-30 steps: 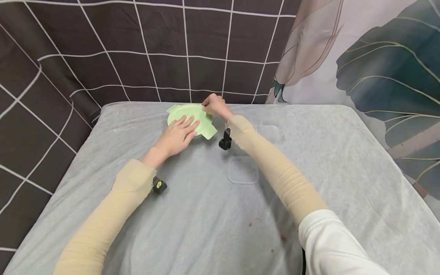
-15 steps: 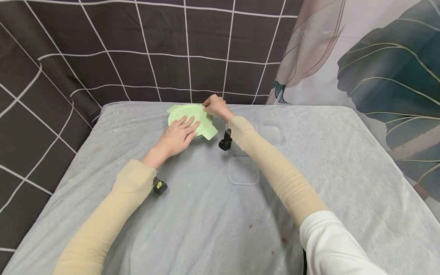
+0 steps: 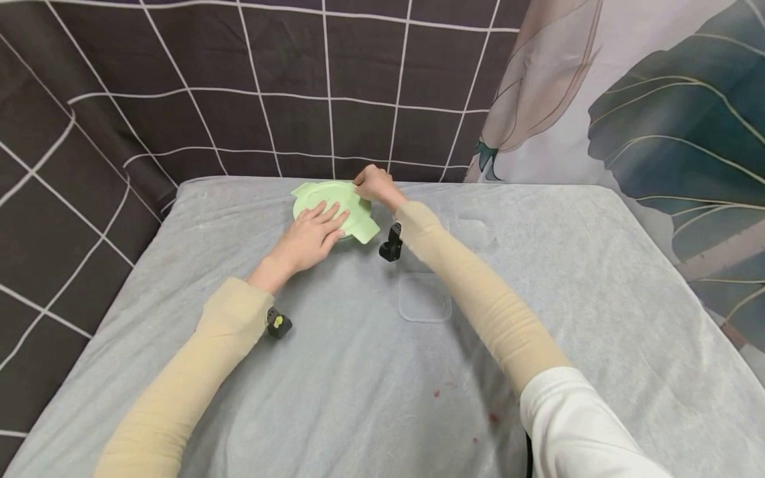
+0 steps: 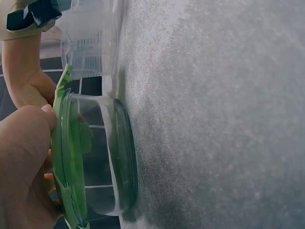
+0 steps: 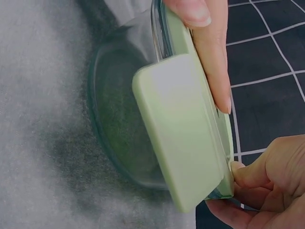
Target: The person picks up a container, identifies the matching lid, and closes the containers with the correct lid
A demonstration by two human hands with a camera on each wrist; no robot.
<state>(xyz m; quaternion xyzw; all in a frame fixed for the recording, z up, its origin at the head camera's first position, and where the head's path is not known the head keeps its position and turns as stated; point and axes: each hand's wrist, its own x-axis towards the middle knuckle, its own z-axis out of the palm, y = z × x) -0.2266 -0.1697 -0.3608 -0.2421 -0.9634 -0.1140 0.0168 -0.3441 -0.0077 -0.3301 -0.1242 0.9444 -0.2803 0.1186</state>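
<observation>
1. Head: The green lid is at the far edge of the grey-covered tabletop, left of centre. The left hand lies on it with fingers straight and spread, gripping nothing. The right hand, fingers bent, holds the lid's far right edge. A clear box lies nearer, below the right forearm's bend; more clear plastic sits right of that forearm. A dark gridded curtain hangs behind.

2. Left wrist: The lid tops a clear bowl standing upright on the tabletop. The left thumb rests on the lid; the right hand is just beyond. A clear tub stands near the bowl.

3. Right wrist: The right thumb and fingers pinch the lid's edge. A broad flap juts from the lid beside the bowl's wall.
</observation>
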